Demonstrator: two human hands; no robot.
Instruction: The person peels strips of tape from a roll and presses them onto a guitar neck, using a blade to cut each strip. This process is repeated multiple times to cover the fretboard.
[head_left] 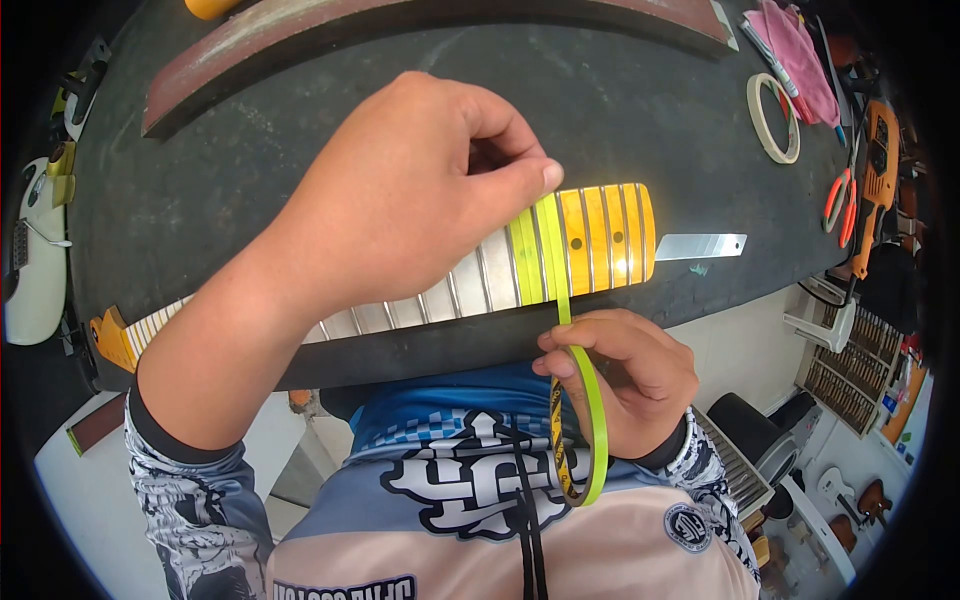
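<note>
A guitar neck (600, 225) lies across the dark bench top with its fretted face up. Pale masking covers much of its fretboard between the metal frets, and yellow-green strips lie near the bare yellow end with dark dot inlays. My left hand (400, 190) reaches over the neck, thumb and fingertips closed at its far edge, on the upper end of a yellow-green strip. From there the strip runs down across the fretboard to a narrow roll of masking tape (595, 430). Below the near edge, my right hand (630, 380) pinches the tape beside the roll.
A flat blade (700, 246) lies beside the neck's end. A long brown beam (420, 45) sits at the back. At right are a cream tape roll (773, 118), orange-handled scissors (840, 205), a pink cloth (795, 55) and an orange tool (878, 170).
</note>
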